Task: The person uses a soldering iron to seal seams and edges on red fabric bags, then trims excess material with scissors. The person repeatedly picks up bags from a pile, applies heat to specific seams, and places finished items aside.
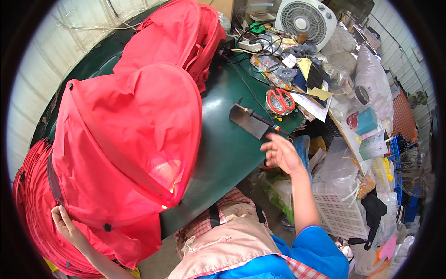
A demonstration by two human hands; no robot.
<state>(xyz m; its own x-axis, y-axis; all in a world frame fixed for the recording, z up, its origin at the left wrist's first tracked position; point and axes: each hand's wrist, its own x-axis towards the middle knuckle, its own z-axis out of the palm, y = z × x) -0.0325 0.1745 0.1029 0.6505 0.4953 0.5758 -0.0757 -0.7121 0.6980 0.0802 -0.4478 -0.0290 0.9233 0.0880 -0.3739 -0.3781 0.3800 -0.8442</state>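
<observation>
1. Nearest the camera, a pink apron [227, 244] and blue sleeve [316, 246] fill the lower edge.
2. The left hand [65, 225] grips the near edge of a red mesh pop-up basket [125, 139], which stands opened on the green table [227, 153] at the left.
3. The right hand [282, 152] hangs open and empty, just short of a black-handled flat tool [253, 122].
4. One basket looks shaped; the flat red stack [30, 200] at far left and another red piece [181, 35] farther back seem left to do.
5. Red scissors [280, 99], cables, a white fan [305, 18] and plastic bags crowd the right side.
</observation>
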